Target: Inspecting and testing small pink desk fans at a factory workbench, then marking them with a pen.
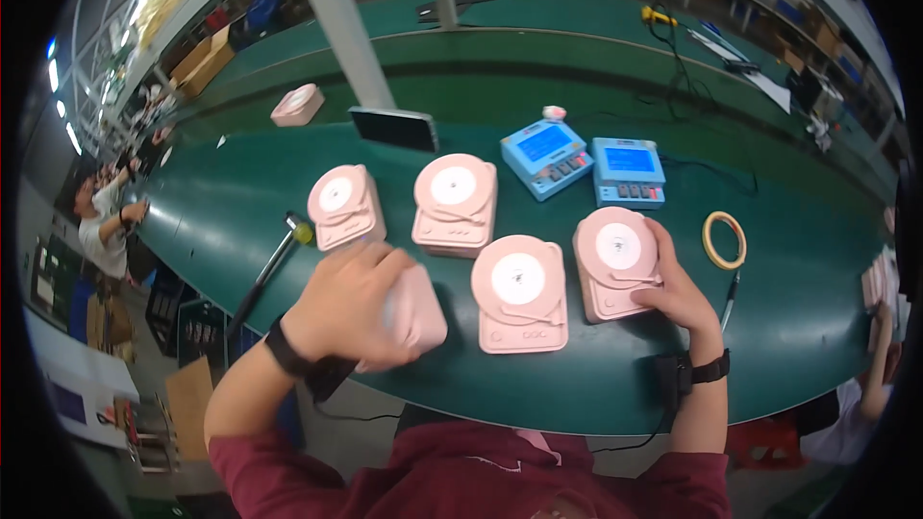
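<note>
My left hand (351, 298) is closed around a pink turntable-shaped device (420, 309) at the near left; it is tipped on its side, its face mostly hidden. Over on the right, my right hand (676, 284) wraps the side of another pink turntable-shaped device (608, 248), which lies face up. Between the hands, a third such device (520, 296) lies with its white disc and small arm upward. Two more face-up ones, a left one (344, 207) and a middle one (455, 204), sit farther back on the green table (461, 380).
A hammer-like tool (274, 264) lies at left. Two blue testers with screens, one left (545, 159) and one right (628, 173), stand behind. A tape roll (724, 240) and pen (731, 301) lie at right. A phone (394, 129) leans by a post; another pink device (298, 105) sits beyond.
</note>
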A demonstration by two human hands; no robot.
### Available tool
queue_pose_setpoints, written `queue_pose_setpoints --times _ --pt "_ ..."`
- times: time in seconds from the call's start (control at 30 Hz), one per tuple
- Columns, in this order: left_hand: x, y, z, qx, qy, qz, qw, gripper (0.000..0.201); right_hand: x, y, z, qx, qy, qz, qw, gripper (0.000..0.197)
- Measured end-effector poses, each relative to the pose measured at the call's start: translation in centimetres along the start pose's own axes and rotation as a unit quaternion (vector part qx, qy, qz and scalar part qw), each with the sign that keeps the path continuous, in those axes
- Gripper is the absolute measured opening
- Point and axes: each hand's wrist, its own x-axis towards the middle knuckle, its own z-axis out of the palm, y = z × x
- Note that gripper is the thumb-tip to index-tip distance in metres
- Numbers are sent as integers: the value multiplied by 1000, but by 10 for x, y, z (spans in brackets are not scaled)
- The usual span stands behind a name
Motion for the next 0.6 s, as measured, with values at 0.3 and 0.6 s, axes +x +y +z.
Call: queue_pose_setpoints --times 0.3,0.6 --pt "-15 -51 45 -2 152 35 988 52 3 1 17 -37 48 -14 998 102" --pt "-82 -113 53 -250 13 -288 925 41 2 0 27 -83 121 -44 988 106"
